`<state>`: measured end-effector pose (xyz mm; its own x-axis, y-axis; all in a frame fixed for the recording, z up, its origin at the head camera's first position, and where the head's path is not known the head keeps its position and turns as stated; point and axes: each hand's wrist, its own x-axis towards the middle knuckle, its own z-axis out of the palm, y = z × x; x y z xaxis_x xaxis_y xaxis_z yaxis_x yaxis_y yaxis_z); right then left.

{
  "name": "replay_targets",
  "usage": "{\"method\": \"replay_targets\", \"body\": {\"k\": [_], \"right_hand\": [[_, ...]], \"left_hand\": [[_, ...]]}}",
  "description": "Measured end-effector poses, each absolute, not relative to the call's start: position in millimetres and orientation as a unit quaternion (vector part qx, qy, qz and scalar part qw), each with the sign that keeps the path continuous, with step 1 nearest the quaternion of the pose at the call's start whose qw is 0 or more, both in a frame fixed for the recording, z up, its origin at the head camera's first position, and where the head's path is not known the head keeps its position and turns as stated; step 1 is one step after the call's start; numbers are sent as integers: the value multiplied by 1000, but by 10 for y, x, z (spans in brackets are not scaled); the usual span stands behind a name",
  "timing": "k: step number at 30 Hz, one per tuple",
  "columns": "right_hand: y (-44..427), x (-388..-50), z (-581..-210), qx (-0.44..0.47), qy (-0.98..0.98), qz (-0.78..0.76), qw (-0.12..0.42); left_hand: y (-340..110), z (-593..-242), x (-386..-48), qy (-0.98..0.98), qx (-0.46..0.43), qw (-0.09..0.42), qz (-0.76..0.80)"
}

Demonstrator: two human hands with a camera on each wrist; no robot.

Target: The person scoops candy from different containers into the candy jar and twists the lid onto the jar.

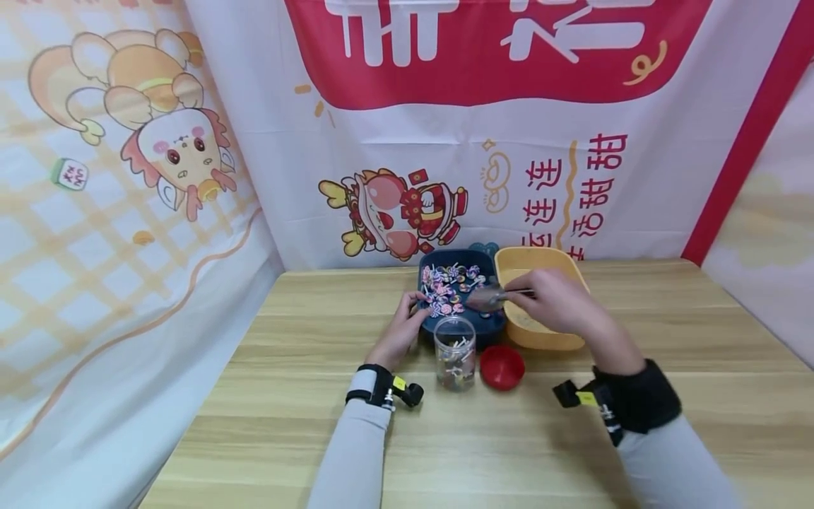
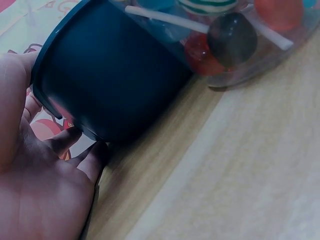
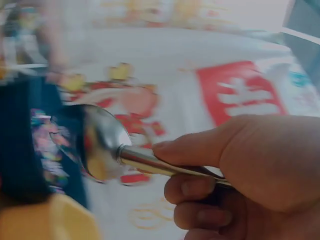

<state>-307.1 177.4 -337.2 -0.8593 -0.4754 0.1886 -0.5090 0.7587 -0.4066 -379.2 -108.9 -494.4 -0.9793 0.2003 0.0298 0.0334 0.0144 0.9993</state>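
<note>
On the navy tub the left hand has a grip; the right clenches a scoop.

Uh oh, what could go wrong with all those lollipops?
The clear jar stands close to the dark blue bin, so a bump might tip it. The metal scoop in the right hand might flick lollipops over the bin's rim. If the left hand slips off, the bin could slide.
</note>
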Motion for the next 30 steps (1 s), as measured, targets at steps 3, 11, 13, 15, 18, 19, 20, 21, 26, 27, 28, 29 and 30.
{"method": "replay_targets", "body": {"k": [3,11,13,15,18,19,20,21,26,27,28,29,30], "right_hand": [[1627,-3149,-3540,246,-948,199,22],[1436,-3297,-3825,240,-949,192,64],[1402,-3335,-3900,251,-944,203,73],[1369,-3366,-3992,260,-940,202,85],[1318,-3403,-4138,274,-937,192,102],[1304,-3414,-4190,277,-938,181,106],[1290,-3422,-4234,279,-939,170,107],[1281,-3428,-4273,280,-941,160,106],[1246,-3447,-4367,274,-950,122,91],[1236,-3454,-4366,275,-950,121,90],[1220,-3464,-4362,276,-949,122,90],[1202,-3473,-4355,277,-948,126,88],[1180,-3484,-4347,281,-947,129,88]], "left_hand": [[-1082,-4965,-3791,710,84,55,697],[-1034,-4872,-3806,712,96,35,695],[-1025,-4840,-3806,715,97,32,691],[-1013,-4842,-3813,716,93,30,692],[-994,-4886,-3826,710,89,25,698],[-989,-4910,-3828,709,85,24,699],[-984,-4934,-3829,708,84,22,701],[-980,-4953,-3825,707,83,21,702],[-991,-5017,-3819,704,86,12,705],[-1004,-5018,-3822,703,88,9,706],[-1021,-5017,-3827,702,88,6,706],[-1042,-5014,-3832,701,87,2,707],[-1067,-5007,-3830,701,86,-2,708]]}}
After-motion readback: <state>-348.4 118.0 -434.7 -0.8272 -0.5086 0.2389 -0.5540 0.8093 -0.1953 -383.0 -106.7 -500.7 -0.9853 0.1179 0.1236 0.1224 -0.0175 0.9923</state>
